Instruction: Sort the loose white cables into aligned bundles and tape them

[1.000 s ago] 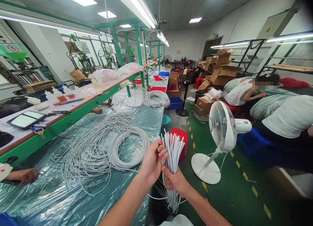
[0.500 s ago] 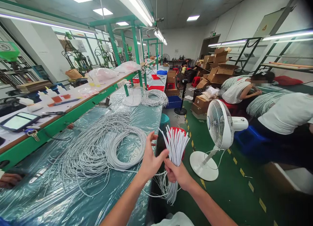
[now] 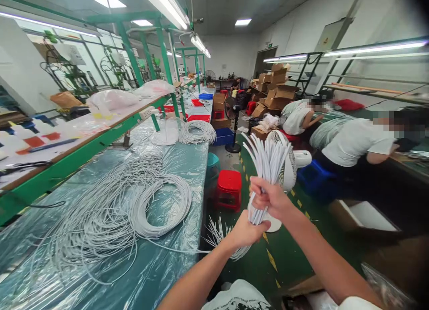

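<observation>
A thick bundle of white cables [image 3: 268, 158] stands upright in front of me, its loose ends fanned out at the top. My right hand [image 3: 270, 198] is wrapped round the bundle below the fan. Just beneath it my left hand [image 3: 250, 229] closes round the lower part of the same bundle. More cable ends [image 3: 217, 234] hang behind my left forearm, beside the table edge. On the table to my left lie a neat white cable coil [image 3: 182, 207] and a looser spread of cables [image 3: 87, 225].
The plastic-covered table [image 3: 167, 265] runs along my left, with another coil [image 3: 197, 132] farther up. A red stool [image 3: 229, 189] and a white fan [image 3: 288, 176] stand on the green floor. At right, people [image 3: 358, 142] sit bent over a bench, near an open carton [image 3: 365, 216].
My left hand, open beside the bundle before, now grips it below my right hand. The bundle and both hands have moved right and the bundle is higher. The view has turned right.
</observation>
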Motion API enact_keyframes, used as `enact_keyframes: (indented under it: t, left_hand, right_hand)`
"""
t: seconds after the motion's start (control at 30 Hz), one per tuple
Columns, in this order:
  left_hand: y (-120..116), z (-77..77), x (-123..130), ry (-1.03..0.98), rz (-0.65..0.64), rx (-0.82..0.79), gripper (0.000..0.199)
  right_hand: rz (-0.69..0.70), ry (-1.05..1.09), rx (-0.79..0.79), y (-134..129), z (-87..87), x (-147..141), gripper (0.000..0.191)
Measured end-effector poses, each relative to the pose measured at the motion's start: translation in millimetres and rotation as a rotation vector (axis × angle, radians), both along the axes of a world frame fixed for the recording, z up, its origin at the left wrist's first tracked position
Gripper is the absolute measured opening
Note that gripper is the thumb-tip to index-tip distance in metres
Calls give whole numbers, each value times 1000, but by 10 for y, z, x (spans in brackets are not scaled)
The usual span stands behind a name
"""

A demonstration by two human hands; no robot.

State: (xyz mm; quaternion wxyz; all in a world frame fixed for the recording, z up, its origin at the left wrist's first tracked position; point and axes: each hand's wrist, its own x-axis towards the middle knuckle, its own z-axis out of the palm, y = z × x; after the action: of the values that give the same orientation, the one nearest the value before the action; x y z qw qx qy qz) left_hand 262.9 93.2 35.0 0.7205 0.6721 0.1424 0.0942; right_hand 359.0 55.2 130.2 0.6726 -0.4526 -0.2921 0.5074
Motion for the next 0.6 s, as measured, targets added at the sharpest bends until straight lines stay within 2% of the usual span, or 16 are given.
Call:
enact_keyframes:
  t: [0.1, 0.2, 0.33, 0.47, 0.53, 0.6]
  left_hand:
    - [-188, 257, 252, -21, -25, 12, 25]
    - [-377, 333, 394, -80, -81, 12, 21]
    - [-547, 180, 475, -134, -111, 25, 20]
    - [-609, -42, 494, -61, -102, 41, 21]
    - [-623, -117, 482, -37, -94, 58, 23]
    - [-630, -153, 468, -32, -61, 53, 24]
  right_hand:
    - [-73, 34, 26, -271, 180, 291, 43]
    - [-143, 42, 37, -544, 226, 415, 43]
    - [-237, -31, -13, -773, 109, 433, 44]
    - [-496, -342, -78, -852, 3, 447, 38]
    - [-504, -345, -36, -856, -24, 431, 36]
    - [-421, -174, 17, -835, -46, 399, 33]
